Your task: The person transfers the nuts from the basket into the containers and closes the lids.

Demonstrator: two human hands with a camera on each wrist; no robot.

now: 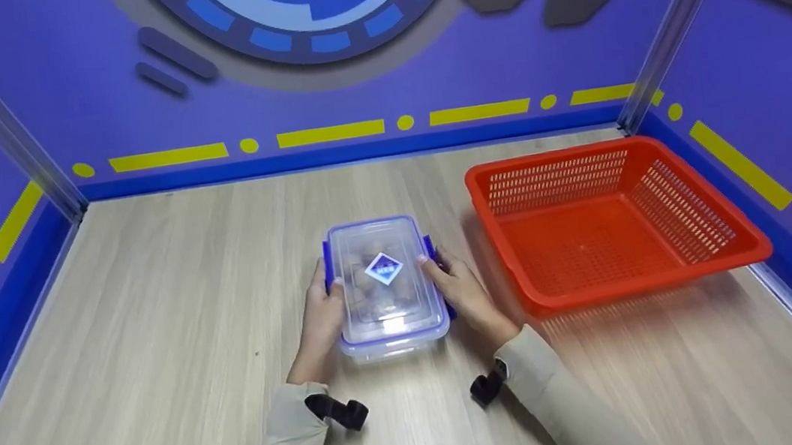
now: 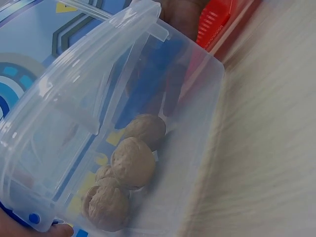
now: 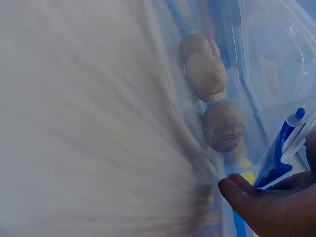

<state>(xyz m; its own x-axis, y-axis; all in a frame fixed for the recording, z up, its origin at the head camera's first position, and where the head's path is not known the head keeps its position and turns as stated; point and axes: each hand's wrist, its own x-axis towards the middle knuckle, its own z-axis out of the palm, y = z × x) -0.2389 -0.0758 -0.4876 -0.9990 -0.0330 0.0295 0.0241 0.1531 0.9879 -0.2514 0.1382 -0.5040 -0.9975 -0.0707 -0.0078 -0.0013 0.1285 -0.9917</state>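
A clear plastic food storage box [image 1: 406, 304] with a closed, blue-edged lid is held between both hands in the middle of the head view. Several walnuts [image 2: 133, 163] show through its walls. The left hand [image 1: 319, 315] grips the left long side, thumb near the lid edge. On the opposite side, the right hand [image 1: 469, 293] holds the box with its thumb over the lid edge. A blue side latch [image 3: 274, 163] stands out from the box beside the right fingers in the right wrist view. Whether the box touches the table is unclear.
To the right of the box, a red plastic basket [image 1: 511, 238] with slotted walls stands on the wood-grain table [image 1: 173, 318]. Blue-purple panels [image 1: 89, 124] with yellow marks enclose the table at the back and sides.
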